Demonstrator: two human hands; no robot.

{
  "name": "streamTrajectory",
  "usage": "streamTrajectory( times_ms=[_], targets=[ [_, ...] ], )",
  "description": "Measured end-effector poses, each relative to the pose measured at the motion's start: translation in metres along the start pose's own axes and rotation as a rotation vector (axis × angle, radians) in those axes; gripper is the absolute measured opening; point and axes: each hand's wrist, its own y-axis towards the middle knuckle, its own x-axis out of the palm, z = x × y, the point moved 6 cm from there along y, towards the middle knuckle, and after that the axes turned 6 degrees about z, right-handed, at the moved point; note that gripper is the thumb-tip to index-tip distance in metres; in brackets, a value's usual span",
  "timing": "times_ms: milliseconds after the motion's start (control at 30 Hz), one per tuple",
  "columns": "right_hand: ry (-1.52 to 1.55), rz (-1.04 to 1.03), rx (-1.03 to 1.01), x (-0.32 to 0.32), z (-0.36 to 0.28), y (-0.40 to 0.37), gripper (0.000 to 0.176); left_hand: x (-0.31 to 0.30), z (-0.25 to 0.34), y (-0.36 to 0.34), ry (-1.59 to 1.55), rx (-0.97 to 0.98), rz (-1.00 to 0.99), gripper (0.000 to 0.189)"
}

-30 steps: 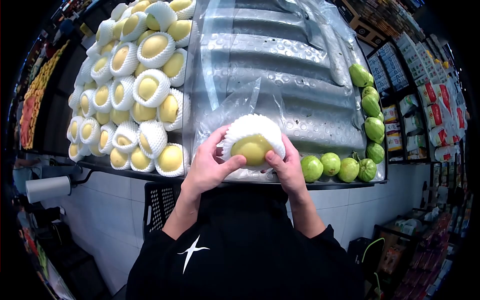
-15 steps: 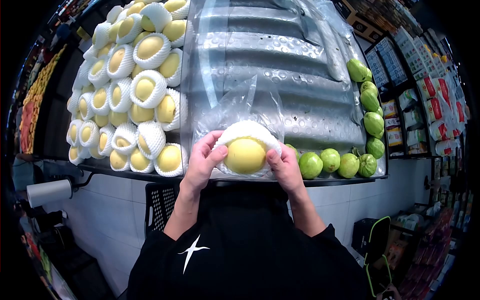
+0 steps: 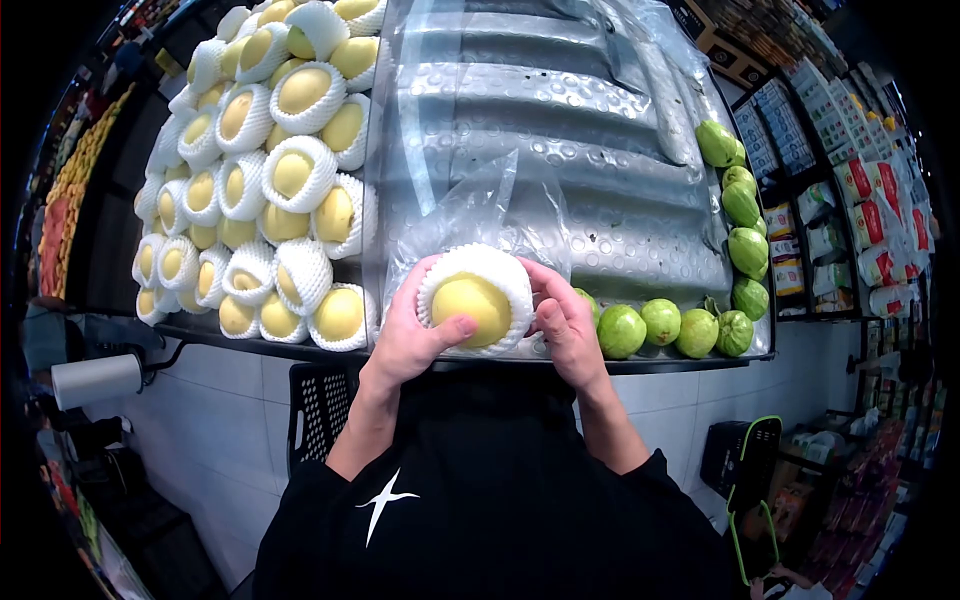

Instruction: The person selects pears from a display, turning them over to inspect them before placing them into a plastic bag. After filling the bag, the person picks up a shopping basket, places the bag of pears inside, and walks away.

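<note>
A round yellow melon (image 3: pixel 468 302) in a white foam net sleeve (image 3: pixel 518 290) is held in front of my body, just over the front edge of the display. My left hand (image 3: pixel 408 330) grips it from the left, with the thumb lying across the yellow skin. My right hand (image 3: pixel 568 335) is at the sleeve's right side, fingers curved and thumb off the fruit; its fingertips are near or against the foam. A clear plastic bag (image 3: pixel 490 205) lies crumpled behind the melon.
More foam-sleeved yellow melons (image 3: pixel 293 175) are stacked at the left. Green guavas (image 3: pixel 622 332) line the front and right edges of the ridged silver display liner (image 3: pixel 630 230). A white roll (image 3: pixel 98 383) sticks out at lower left. Packaged-goods shelves (image 3: pixel 870 210) stand at the right.
The melon has moved slightly left and turned in my left hand, whose thumb now lies further over it. My right thumb has come off the sleeve.
</note>
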Motion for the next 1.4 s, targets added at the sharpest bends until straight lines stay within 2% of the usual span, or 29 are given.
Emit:
streamTrajectory(
  times_ms=[67,167,267,333,400,433,467,533,567,600,633,733,800,833,867,900,933,1000,1033,1067,1133,1167,1200,1267,1333,1400],
  targets=[
    [0.009,0.002,-0.065,0.003,-0.007,-0.001,0.063,0.0,-0.001,0.0,0.026,0.022,0.008,0.08],
    [-0.05,0.032,0.008,0.004,-0.009,-0.002,0.066,0.0,-0.002,0.0,0.01,0.028,0.003,0.083],
    [0.047,-0.019,0.063,0.002,-0.004,-0.002,0.069,-0.002,-0.006,0.0,-0.067,0.002,-0.009,0.085],
    [-0.078,-0.09,-0.114,0.004,-0.017,-0.007,0.078,-0.004,-0.006,-0.001,-0.104,-0.008,-0.01,0.085],
    [-0.318,-0.135,-0.246,0.012,-0.036,-0.01,0.087,-0.001,-0.008,-0.003,-0.26,-0.145,-0.1,0.086],
    [-0.42,-0.126,-0.32,0.015,-0.042,-0.013,0.093,-0.004,-0.006,-0.003,-0.259,-0.142,-0.092,0.086],
    [-0.416,-0.132,-0.321,0.017,-0.038,-0.013,0.093,-0.002,-0.005,-0.003,-0.235,-0.193,-0.162,0.086],
    [-0.648,-0.104,-0.698,0.026,-0.044,-0.019,0.094,0.001,-0.002,-0.005,-0.21,-0.237,-0.227,0.086],
    [-0.788,-0.129,-0.732,0.029,-0.045,-0.019,0.094,0.002,0.001,-0.005,-0.148,-0.228,-0.224,0.085],
    [-0.782,-0.138,-0.736,0.03,-0.048,-0.019,0.094,0.001,0.002,-0.007,-0.087,-0.22,-0.219,0.085],
    [-0.777,-0.163,-0.722,0.032,-0.05,-0.019,0.093,-0.004,0.003,-0.008,-0.086,-0.215,-0.208,0.085],
    [-0.735,-0.205,-0.711,0.035,-0.044,-0.015,0.097,-0.017,-0.004,-0.021,-0.075,-0.376,-0.34,0.101],
    [-0.392,-0.188,-0.51,0.028,-0.033,-0.01,0.094,-0.021,-0.001,-0.021,-0.077,-0.367,-0.358,0.108],
    [-0.198,-0.143,-0.259,0.027,-0.017,-0.01,0.095,-0.023,0.0,-0.021,-0.055,-0.338,-0.393,0.11],
    [-0.058,-0.079,-0.199,0.028,-0.013,-0.01,0.094,-0.024,0.0,-0.022,-0.032,-0.31,-0.43,0.113],
    [0.078,-0.046,-0.093,0.029,-0.013,-0.007,0.09,-0.026,0.001,-0.022,-0.078,-0.318,-0.383,0.097],
    [0.215,-0.013,0.011,0.029,-0.011,-0.002,0.087,-0.025,0.003,-0.024,-0.08,-0.319,-0.386,0.097],
    [0.195,-0.017,0.053,0.025,-0.003,0.001,0.081,-0.032,0.011,-0.026,0.325,-0.417,-0.131,0.07],
    [0.21,-0.015,0.097,0.028,0.002,0.004,0.078,-0.028,0.043,-0.034,0.492,-0.105,0.09,0.067],
    [0.223,-0.014,0.14,0.03,0.007,0.006,0.076,-0.024,0.061,-0.038,0.56,-0.043,0.161,0.082],
    [0.183,-0.038,0.145,0.033,0.01,0.006,0.072,-0.014,0.088,-0.045,0.773,0.335,0.15,0.094],
    [0.194,-0.04,0.149,0.037,0.011,0.007,0.071,-0.009,0.092,-0.046,0.851,0.448,0.104,0.103],
    [0.204,-0.043,0.153,0.041,0.011,0.007,0.071,-0.01,0.088,-0.044,0.856,0.448,0.125,0.103],
    [0.175,-0.073,0.168,0.051,0.01,0.007,0.069,0.003,0.079,-0.042,1.006,0.616,0.015,0.106],
    [0.144,-0.095,0.18,0.058,0.012,0.008,0.066,0.003,0.072,-0.041,1.018,0.599,-0.003,0.106],
    [0.091,-0.089,0.217,0.064,0.02,0.01,0.063,-0.003,0.066,-0.039,1.18,0.557,0.024,0.105]
  ],
)
